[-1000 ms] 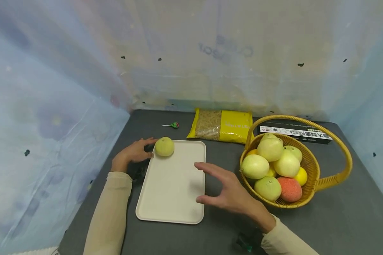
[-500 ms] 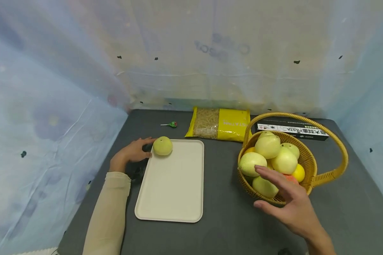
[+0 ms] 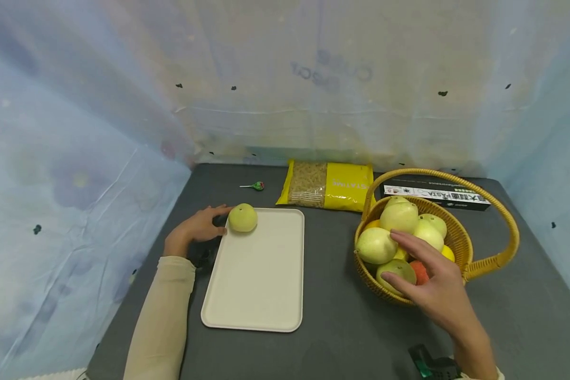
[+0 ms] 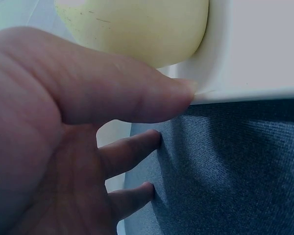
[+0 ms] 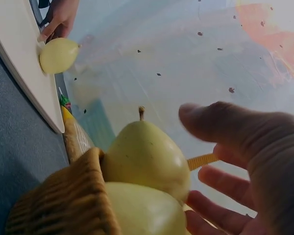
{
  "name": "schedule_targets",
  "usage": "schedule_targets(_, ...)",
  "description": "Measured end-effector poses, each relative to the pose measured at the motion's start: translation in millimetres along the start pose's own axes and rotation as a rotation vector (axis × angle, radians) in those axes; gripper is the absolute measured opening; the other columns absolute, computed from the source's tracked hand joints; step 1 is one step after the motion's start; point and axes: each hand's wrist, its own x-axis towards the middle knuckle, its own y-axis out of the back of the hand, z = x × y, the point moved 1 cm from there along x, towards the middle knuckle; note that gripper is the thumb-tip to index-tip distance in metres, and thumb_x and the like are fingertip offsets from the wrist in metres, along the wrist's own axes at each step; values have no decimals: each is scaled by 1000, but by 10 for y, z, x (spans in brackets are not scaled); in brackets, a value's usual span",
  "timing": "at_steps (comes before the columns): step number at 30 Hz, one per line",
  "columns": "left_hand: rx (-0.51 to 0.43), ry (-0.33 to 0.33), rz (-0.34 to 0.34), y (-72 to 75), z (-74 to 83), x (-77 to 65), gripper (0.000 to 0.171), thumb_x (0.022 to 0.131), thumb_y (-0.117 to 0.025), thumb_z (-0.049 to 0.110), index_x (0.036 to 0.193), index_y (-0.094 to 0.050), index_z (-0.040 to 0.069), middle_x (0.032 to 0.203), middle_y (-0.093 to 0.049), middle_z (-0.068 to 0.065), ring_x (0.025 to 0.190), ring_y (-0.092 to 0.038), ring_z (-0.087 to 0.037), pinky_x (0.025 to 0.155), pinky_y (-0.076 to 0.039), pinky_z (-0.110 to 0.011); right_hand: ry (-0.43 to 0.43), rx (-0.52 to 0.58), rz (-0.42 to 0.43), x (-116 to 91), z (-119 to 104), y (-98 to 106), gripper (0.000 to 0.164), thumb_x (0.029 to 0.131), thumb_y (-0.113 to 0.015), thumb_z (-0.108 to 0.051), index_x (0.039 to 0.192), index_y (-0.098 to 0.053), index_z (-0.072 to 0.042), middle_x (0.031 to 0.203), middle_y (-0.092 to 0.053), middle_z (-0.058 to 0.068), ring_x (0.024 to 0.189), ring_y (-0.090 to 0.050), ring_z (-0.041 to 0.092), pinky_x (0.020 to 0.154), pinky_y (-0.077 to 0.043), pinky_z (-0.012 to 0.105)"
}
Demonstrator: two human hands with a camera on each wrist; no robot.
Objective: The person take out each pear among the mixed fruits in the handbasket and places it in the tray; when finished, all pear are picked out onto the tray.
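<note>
A cream rectangular tray [image 3: 254, 274] lies on the dark table with one pale green pear [image 3: 243, 217] in its far left corner. My left hand [image 3: 200, 227] rests at that corner. Its thumb [image 4: 152, 98] touches the tray's rim, and two fingertips reach down to the table beside it. To the right, a woven basket [image 3: 465, 243] holds several pears, among them a front pear [image 3: 376, 246]. My right hand [image 3: 439, 287] is over the basket's near side, thumb and fingers spread apart with nothing held. In the right wrist view a stemmed pear [image 5: 146, 156] stands close to its fingertips.
Yellow fruit [image 3: 448, 252] and a rough red fruit [image 3: 419, 271] also lie in the basket, whose tall handle [image 3: 501, 211] arches over the right side. Behind are a yellow pasta bag [image 3: 347, 186], a black pasta box [image 3: 456, 196] and a lollipop [image 3: 257, 186].
My right hand has moved right from beside the tray to the basket, then slightly up over the fruit. The left hand, tray and its pear have stayed put.
</note>
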Motion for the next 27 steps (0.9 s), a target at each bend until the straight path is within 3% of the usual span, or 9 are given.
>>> schedule_targets(8,-10,-19,2,-12,-1,-12,73,106,-71,23,172,-40,17,182,-21,-22,165,-5,-61,124,-9,-87,52,-70,-22,100,33,-143,86,72,-100,0,150,-68,-13,151,-68,11,141,-53,-7,112,-37,3)
schedule_targets(10,-7,-22,6,-8,-2,-15,73,106,-71,23,172,-40,17,182,-21,-22,164,-6,-61,124,-9,-87,62,-95,-18,114,42,-171,85,71,-99,-1,150,-68,-14,151,-67,10,140,-56,-1,113,-35,2)
schedule_targets(17,-5,-17,14,4,-3,-13,73,106,-71,22,172,-40,17,181,-21,-22,164,-6,-62,123,-9,-87,134,-169,-10,164,100,-305,84,69,-95,4,148,-68,-8,150,-64,20,136,-56,40,119,-26,7)
schedule_targets(23,-9,-30,21,-6,0,-15,73,106,-71,22,172,-41,16,181,-22,-23,164,-7,-62,125,-8,-86,170,-234,11,162,164,-381,84,69,-94,5,148,-66,-4,150,-62,24,133,-55,46,121,-29,22)
schedule_targets(27,-15,-35,18,-12,7,-8,73,106,-71,21,172,-40,16,181,-21,-23,164,-6,-62,125,-7,-85,171,-209,37,154,171,-377,82,69,-95,2,147,-67,-3,147,-64,24,131,-57,45,122,-28,18)
